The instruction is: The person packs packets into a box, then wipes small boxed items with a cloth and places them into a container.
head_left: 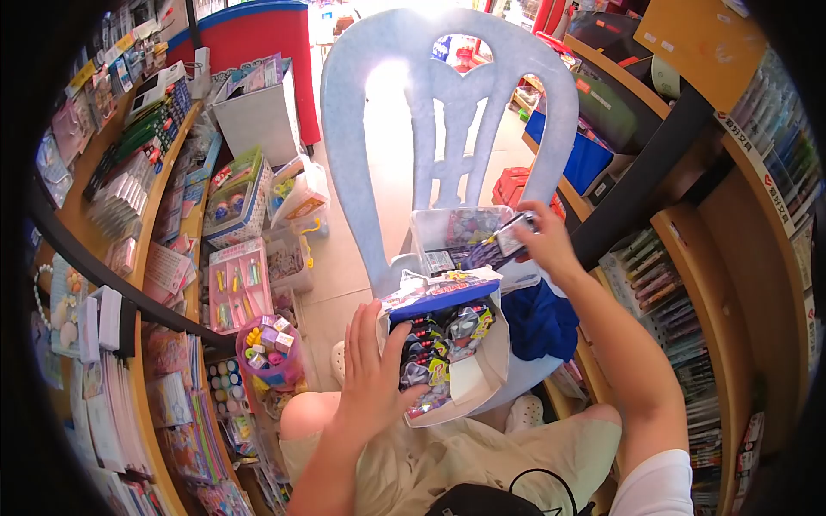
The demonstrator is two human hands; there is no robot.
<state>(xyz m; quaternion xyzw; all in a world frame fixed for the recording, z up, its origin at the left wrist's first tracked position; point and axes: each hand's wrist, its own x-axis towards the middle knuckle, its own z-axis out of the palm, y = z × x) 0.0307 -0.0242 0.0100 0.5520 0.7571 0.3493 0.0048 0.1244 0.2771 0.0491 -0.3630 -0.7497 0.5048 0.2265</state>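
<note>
The nearest thing is the person's lap in beige cloth shorts (465, 451), knees parted around an open white cardboard box (471, 378) with a blue printed flap, which brings its contents within easy reach. Whether its base rests on the lap or on the seat edge is hard to tell from this angle. Inside, dark glossy packets (434, 344) with yellow-green tags stand in a close row, an arrangement that probably lets them be parted one by one. The left hand (366, 378) is spread along the box's near left side, thumb reaching over the packets, apparently to steady it.

Just beyond the box is a clear plastic tub (420, 230) with similar packaging in it. Over its right edge the right hand (542, 236) pinches a small dark packet with a pale label (516, 230) between thumb and fingers, a light grip that leaves most of it uncovered. A crumpled royal-blue cloth (542, 320) lies on the seat beside the box.

Behind rises the back of a pale blue plastic chair (344, 129), its seat serving as a tabletop between wooden shelves (707, 284) crowded with stationery.
</note>
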